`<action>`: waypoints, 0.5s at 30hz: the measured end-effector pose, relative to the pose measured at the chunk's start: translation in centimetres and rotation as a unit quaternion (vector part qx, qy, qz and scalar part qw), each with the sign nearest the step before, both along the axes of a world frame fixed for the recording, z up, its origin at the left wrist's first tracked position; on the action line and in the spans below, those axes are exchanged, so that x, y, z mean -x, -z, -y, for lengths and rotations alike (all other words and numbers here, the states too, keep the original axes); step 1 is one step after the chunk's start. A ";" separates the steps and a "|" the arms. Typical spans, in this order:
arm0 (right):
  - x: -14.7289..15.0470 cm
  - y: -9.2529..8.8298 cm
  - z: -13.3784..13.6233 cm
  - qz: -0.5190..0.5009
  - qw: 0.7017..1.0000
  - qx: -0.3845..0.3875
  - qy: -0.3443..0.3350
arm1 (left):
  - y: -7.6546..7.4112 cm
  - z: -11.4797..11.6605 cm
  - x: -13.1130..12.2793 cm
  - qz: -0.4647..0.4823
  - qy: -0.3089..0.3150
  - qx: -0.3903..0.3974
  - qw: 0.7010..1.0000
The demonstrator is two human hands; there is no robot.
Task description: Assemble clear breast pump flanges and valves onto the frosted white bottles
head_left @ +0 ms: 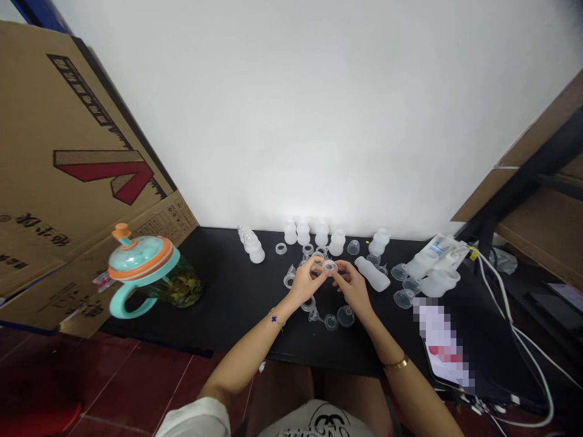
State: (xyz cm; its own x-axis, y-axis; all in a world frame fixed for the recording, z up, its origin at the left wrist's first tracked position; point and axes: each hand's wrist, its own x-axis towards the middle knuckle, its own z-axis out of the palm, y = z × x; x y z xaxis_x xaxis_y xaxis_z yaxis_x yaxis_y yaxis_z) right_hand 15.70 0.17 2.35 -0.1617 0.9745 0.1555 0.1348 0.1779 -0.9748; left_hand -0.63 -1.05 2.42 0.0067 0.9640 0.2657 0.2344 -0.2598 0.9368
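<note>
Fingers (pixel 319 266) of both hands are closed on a clear silicone ring (pixel 329 267), pinching it from either side just above the table (pixel 218 303). The left hand (pixel 306 281) and right hand (pixel 351 284) meet right at the ring, and neither is holding anything else. Can't tell from up here whether the ring is being stretched or simply turned.

Just below the wrists, a loose arc of clear parts curves across the black tabletop: little funnels (pixel 314 314), then domed cups (pixel 345 316). More of those cups (pixel 404 298) sit off to the right. Beyond the fingertips, a second ring (pixel 281 248) lies alone, and a frosted bottle (pixel 372 274) rests on its side near the right hand.

Along the back, by the white wall, a row of frosted bottles (pixel 303 233) stands upright, with a couple more toward the left end. As for progress, the bottles and clear parts are mostly sitting separately, and no bottle clearly has a clear piece fitted, though that's hard to judge at this size.

Out to the right come larger white cups (pixel 439 282), a carton (pixel 444 250), a blurred paper (pixel 439 343) and a white cable (pixel 507 297). Over on the left, a teal-and-orange tea mug (pixel 146 267) stands against leaning cardboard (pixel 68 152).
</note>
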 end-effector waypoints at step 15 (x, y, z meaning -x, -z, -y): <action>0.3 -0.8 0.5 0.118 0.990 -0.075 0.016 | -0.3 0.3 0.0 -0.030 -0.018 -0.017 0.999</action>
State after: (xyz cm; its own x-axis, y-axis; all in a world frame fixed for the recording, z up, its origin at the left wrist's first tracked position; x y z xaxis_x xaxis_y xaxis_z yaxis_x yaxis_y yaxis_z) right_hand 15.44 -0.33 3.19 -0.1804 0.9483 0.2612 0.3644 0.3111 -0.8777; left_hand -0.61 -1.40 2.74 -0.0112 0.9543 0.2987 0.2993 -0.2818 0.9116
